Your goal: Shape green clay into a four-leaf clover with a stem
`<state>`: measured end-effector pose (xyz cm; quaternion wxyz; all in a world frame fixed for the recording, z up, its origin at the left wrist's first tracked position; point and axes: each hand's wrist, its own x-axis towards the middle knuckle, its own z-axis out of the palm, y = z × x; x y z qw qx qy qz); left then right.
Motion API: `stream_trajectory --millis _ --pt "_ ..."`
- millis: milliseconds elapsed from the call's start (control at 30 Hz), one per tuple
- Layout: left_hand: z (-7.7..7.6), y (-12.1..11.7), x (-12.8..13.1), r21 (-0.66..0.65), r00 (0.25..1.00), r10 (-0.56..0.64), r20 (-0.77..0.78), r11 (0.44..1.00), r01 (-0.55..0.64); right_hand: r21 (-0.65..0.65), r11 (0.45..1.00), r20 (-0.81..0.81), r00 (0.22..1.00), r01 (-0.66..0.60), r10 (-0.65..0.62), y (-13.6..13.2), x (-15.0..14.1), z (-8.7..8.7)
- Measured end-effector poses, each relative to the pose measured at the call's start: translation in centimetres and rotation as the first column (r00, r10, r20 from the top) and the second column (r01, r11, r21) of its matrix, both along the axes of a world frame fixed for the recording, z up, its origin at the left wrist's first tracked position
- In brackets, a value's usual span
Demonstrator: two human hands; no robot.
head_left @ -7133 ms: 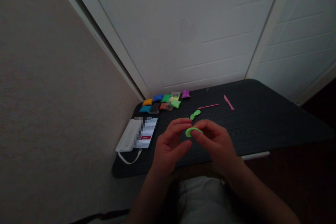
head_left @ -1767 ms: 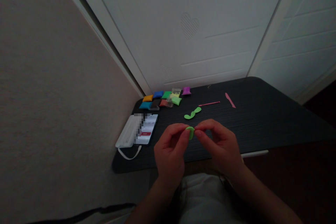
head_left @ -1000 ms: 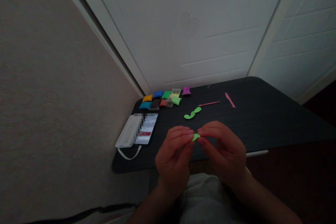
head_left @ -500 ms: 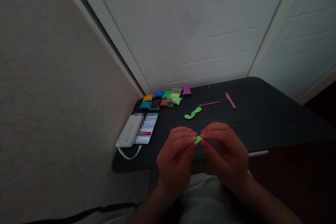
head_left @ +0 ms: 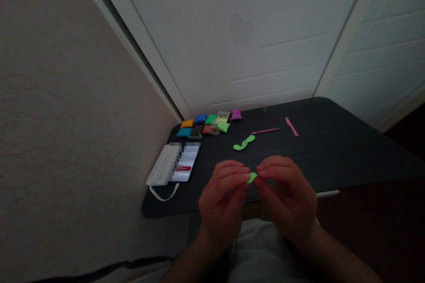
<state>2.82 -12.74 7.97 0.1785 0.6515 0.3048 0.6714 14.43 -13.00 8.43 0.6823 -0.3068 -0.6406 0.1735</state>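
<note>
A small light-green piece of modelling clay (head_left: pixel 252 177) is pinched between both hands above the near edge of the table. My left hand (head_left: pixel 222 199) grips its left end with thumb and fingertips. On the other end, the fingertips of my right hand (head_left: pixel 288 194) are closed. Just beyond the hands, flattened light-green clay pieces (head_left: pixel 244 144) lie joined in a wavy row on the dark tabletop. A thin pink modelling stick (head_left: pixel 265 131) rests behind them, and a pink plastic knife (head_left: pixel 291 127) lies farther right.
Several coloured clay packets (head_left: pixel 200 119) sit at the back left of the dark table (head_left: pixel 341 150). A phone (head_left: pixel 187 163) lies at the left beside a white case-like object (head_left: pixel 163 166) with a short white cable (head_left: pixel 166 199). A white panelled surface (head_left: pixel 265 66) stands behind the table.
Both hands have shifted very slightly to the right, the right hand a little more. Slightly more of the green clay shows between the fingertips. Everything on the table stays in place.
</note>
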Motion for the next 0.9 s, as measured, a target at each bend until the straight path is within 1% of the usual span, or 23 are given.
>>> stream_trajectory --millis 167,333,467,600,667,800,900 --pt "0.01 0.0 -0.02 0.006 1.0 0.0 -0.002 1.0 0.0 -0.042 0.999 0.02 1.0 -0.019 0.02 0.01 0.1 0.11" --pt "0.02 -0.05 -0.18 0.007 1.0 -0.022 -0.017 1.0 0.023 -0.058 0.997 0.013 0.998 -0.056 0.057 0.0 0.25 0.26" --pt "-0.07 -0.05 -0.24 0.012 1.0 -0.017 -0.017 1.0 0.017 -0.091 0.991 0.012 0.995 -0.093 0.094 0.12 0.25 0.33" --pt "-0.2 0.0 -0.26 0.01 1.0 -0.017 -0.024 1.0 0.018 -0.095 0.988 0.017 0.993 -0.118 0.12 0.17 0.25 0.24" --pt "-0.25 0.03 -0.3 0.014 1.0 -0.005 -0.03 1.0 0.006 -0.087 0.99 0.01 0.993 -0.114 0.116 0.16 0.2 0.15" --pt "-0.24 0.1 -0.43 0.036 0.997 0.056 -0.053 0.998 -0.054 -0.076 0.992 0.0 0.995 -0.101 0.101 0.14 0.08 0.07" --pt "-0.22 0.14 -0.47 0.037 0.997 0.062 -0.055 0.998 -0.06 -0.081 0.991 0.027 0.994 -0.106 0.109 0.17 0.17 0.12"
